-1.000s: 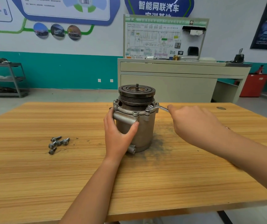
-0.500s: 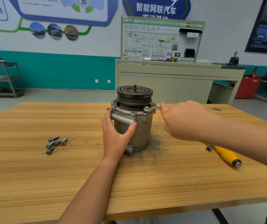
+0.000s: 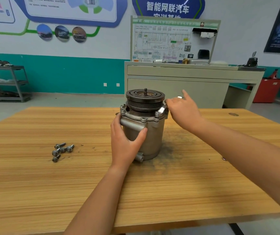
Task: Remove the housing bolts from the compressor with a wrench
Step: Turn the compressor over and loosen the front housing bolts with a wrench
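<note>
The left hand clasps the compressor; the right hand, fingers loosely around the wrench, could slip off the flange bolt.

We see only our two forearms and hands. Our left hand and right hand wear no gloves, rings or watch, and both forearms are bare, with no sleeve showing anywhere up to the frame edge. Our fingernails look short and unpainted, and nothing is strapped at either wrist.
</note>
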